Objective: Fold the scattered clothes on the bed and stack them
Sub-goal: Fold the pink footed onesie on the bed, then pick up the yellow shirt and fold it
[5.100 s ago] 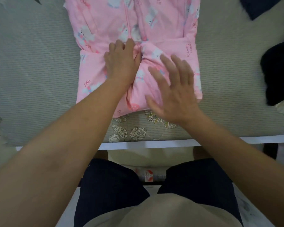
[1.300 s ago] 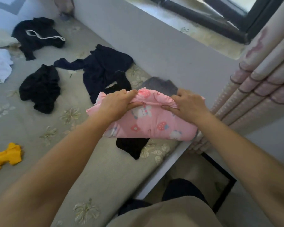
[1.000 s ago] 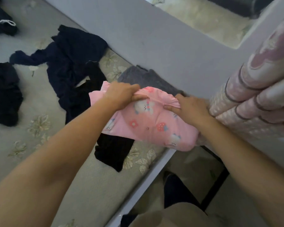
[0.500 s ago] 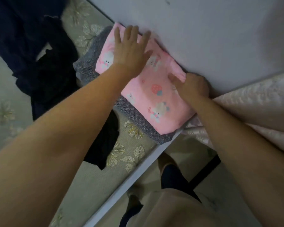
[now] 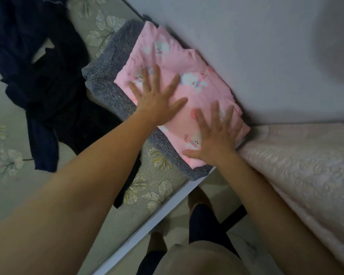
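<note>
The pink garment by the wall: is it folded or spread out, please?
Folded: the pink garment forms a compact rectangle on the grey knit.

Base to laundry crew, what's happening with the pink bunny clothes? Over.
Both open: left hand and right hand flat on pink garment. It sits stacked on folded grey garment, against the wall. Unfolded dark clothes beside the stack, nothing blocking.

The pink cloth with little white animals [image 5: 167, 54] was folded into a flat square. It lay on top of a folded grey knit cloth [image 5: 107, 76], at the corner of the bed [image 5: 10, 195], right by the wall. Dark blue and black clothes [image 5: 44, 80] lay crumpled beside the stack, not folded.
</note>
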The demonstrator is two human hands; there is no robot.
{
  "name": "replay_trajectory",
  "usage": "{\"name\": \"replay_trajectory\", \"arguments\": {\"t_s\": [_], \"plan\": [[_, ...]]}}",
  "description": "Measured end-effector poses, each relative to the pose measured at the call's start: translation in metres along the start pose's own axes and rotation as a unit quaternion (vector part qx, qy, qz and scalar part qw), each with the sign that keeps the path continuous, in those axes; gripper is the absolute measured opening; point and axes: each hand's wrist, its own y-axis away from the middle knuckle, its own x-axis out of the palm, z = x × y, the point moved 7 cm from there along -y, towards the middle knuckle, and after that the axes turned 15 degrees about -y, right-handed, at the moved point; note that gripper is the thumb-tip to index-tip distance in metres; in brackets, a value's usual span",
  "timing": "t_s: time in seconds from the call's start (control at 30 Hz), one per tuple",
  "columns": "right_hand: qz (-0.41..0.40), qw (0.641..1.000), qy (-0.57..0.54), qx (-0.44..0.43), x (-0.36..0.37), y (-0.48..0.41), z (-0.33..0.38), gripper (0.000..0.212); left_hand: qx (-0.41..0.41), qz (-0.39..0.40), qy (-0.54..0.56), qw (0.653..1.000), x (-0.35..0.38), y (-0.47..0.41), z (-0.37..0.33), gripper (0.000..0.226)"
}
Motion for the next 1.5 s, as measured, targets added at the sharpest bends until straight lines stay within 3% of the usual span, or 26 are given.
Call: {"name": "replay_trajectory", "arguments": {"t_s": [0.23,0.37,0.43,0.5,0.57,0.63,0.87,1.1,1.23,1.5], "plan": [[0.082,0.996,0.021,0.041,0.015,-0.034,-0.007,0.138,0.023,0.058,0.041,0.997,0.009,-0.025,0.001,0.078],[0.177,0.979,0.077,0.063,-0.012,-0.022,0.002,0.133,0.009,-0.018,0.017,1.0,-0.024,0.02,0.015,0.065],[0.136,0.985,0.093,0.038,-0.042,-0.014,0.026,0.117,-0.036,-0.112,0.005,0.993,-0.045,0.064,0.04,0.062],[0.001,0.997,0.065,-0.048,-0.074,0.003,0.069,0.091,-0.072,-0.187,0.016,0.98,-0.057,0.119,0.07,0.059],[-0.136,0.98,0.014,-0.145,-0.097,0.031,0.116,0.073,-0.109,-0.225,0.016,0.968,-0.061,0.178,0.107,0.06],[-0.196,0.96,0.001,-0.199,-0.103,0.059,0.161,0.071,-0.156,-0.239,0.01,0.958,-0.061,0.24,0.147,0.062],[-0.208,0.915,0.033,-0.344,-0.059,0.182,0.343,0.082,-0.293,-0.294,0.02,0.909,-0.038,0.477,0.291,0.066],[-0.169,0.897,0.075,-0.402,0.023,0.294,0.492,0.084,-0.388,-0.302,-0.004,0.871,0.037,0.677,0.391,0.066],[-0.137,0.88,0.103,-0.444,0.05,0.331,0.548,0.084,-0.445,-0.315,0.007,0.838,0.069,0.745,0.421,0.064],[-0.102,0.852,0.106,-0.502,0.072,0.347,0.636,0.08,-0.507,-0.281,0.042,0.814,0.118,0.804,0.436,0.067]]}}
